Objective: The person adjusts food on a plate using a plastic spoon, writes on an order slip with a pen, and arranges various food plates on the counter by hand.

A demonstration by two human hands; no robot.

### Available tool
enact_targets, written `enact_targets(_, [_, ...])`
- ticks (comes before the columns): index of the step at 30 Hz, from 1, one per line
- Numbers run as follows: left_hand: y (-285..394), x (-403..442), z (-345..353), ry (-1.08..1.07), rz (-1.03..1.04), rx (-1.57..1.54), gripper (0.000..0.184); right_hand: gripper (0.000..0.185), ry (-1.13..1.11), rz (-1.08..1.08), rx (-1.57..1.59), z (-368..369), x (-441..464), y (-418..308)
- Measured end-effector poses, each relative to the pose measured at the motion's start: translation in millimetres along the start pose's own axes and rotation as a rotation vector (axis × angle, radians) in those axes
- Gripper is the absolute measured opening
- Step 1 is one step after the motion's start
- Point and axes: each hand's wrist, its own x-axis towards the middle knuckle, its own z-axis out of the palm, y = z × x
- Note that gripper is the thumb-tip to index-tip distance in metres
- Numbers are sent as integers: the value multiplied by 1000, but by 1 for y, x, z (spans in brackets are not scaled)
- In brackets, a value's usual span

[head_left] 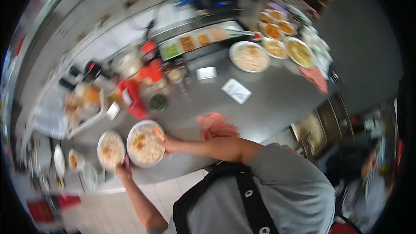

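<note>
Left hand (124,170), mine: fingers closed at the near rim of the smaller plate (99,151), which bears pale grains with a little orange-brown topping.

Right hand (172,144), mine: closed at the right rim of the larger plate (129,146), similarly filled, topping more plentiful. A slim orange item (159,134) shows at its fingertips; I cannot tell whether it is pinched or merely alongside.

Position of both plates: side by side, near the front edge of the metal bench (268,104), smaller to the left. Whether I have them lifted or resting, I cannot tell.

Beyond the larger plate: one red bottle (131,99); one dark green round item (158,102), blurred.

Right of my right hand: one pink cloth (218,125), crumpled.

Mid-bench: one paper slip (236,91), marked; one small white block (206,73).

At the back: one long tray (197,48), compartments variously filled, green at its left end; one third plate (232,57), pale contents, just beside several filled bowls.
</note>
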Motion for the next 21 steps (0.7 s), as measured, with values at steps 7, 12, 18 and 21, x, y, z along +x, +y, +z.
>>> enact_targets(7, [-19, -22, 1, 118, 112, 118, 48, 42, 65, -77, 338, -104, -120, 74])
enact_targets(12, [-63, -132, 22, -53, 30, 370, 50, 44, 591, -99, 308, -212, -260, 86])
enact_targets(18, [-144, -251, 153, -348, -234, 310, 53, 38, 1004, -116, 423, -359, -344, 132])
enact_targets(21, [-183, -306, 268, -647, -400, 375, 56, 34, 1088, -185, 519, -424, -363, 162])
